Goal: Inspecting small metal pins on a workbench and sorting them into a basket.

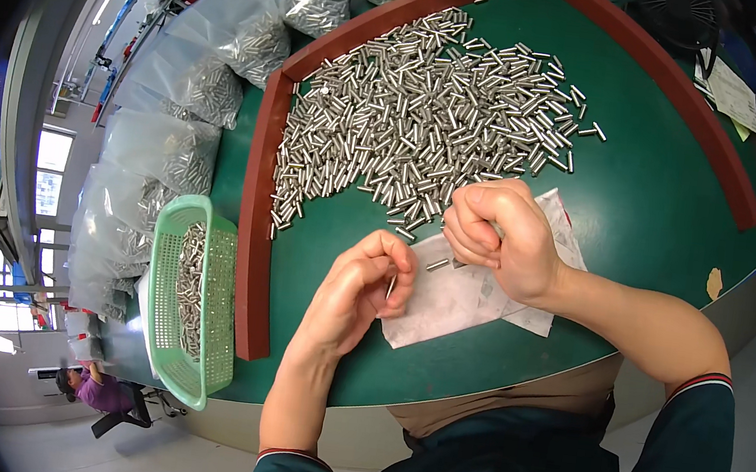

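A wide heap of short, shiny metal pins (pixel 430 102) lies on the green tabletop. My left hand (pixel 353 294) is in front of the heap, its fingers curled in, and a sliver of a metal pin (pixel 391 286) shows between them. Close by on the right, my right hand (pixel 510 242) makes a fist at the heap's near edge; whatever it contains is hidden. Beneath both hands spreads a smudged white cloth (pixel 444 313). One loose pin (pixel 437 264) is on or just above it, in the gap between my hands.
A dark red raised border (pixel 263 223) frames the heap on the left, back and right. Outside it stand a green plastic basket (pixel 222 311) of pins and several clear bags (pixel 199 90) of pins. A black fan (pixel 674 13) and papers (pixel 734 95) are at the back right.
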A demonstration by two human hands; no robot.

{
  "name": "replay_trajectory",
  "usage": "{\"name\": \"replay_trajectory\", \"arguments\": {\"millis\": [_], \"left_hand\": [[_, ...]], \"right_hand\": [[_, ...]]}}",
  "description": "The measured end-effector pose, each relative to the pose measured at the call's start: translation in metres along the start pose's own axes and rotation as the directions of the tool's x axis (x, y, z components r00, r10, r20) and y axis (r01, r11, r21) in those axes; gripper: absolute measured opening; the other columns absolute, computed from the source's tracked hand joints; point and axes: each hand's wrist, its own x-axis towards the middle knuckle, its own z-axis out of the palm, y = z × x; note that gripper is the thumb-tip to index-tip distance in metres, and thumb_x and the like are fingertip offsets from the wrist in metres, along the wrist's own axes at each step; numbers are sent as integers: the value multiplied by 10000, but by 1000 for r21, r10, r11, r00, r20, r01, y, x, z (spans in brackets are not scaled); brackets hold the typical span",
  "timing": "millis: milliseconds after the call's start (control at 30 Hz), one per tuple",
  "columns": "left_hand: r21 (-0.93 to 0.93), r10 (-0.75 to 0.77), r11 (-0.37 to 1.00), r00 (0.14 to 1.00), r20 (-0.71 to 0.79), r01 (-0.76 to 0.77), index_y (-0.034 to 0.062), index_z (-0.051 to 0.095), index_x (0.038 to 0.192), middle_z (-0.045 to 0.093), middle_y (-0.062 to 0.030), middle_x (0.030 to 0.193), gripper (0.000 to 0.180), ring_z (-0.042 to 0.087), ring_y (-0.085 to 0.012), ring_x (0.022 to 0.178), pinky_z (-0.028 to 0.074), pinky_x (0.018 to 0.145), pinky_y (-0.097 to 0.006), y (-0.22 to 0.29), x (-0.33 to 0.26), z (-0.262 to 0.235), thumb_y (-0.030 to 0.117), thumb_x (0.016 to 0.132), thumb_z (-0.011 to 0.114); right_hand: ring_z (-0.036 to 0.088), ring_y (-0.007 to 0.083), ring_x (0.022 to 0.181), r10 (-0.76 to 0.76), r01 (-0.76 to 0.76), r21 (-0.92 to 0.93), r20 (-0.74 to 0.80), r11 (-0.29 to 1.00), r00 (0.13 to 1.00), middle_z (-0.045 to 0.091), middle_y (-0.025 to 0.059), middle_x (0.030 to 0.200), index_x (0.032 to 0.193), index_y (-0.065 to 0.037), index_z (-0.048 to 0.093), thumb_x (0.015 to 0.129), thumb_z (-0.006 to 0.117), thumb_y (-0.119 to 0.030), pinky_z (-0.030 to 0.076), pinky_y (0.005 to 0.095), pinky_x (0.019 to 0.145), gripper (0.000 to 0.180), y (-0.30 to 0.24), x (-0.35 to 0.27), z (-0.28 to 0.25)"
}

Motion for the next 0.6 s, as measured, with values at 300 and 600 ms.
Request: {"name": "replay_trajectory", "arguments": {"millis": [300,600], "left_hand": [[941,544,31,795,268,-338,7,569,785,512,-92,631,116,505,-218,504,409,474,-310,-27,13,3,8,692,638],[938,575,97,788,219,-332,5,572,704,496,-88,584,76,484,-211,482,385,450,-301,-29,16,4,-6,682,644]], "right_hand": [[216,75,388,-95,94,27,34,995,995,278,-11,425,473,-95,281,814,345,-184,176,237,388,358,0,2,-1],[210,77,382,-91,93,53,-25,994,995,270,-10,414,463,-97,272,801,354,-194,180,236,385,361,4,0,1]]}}
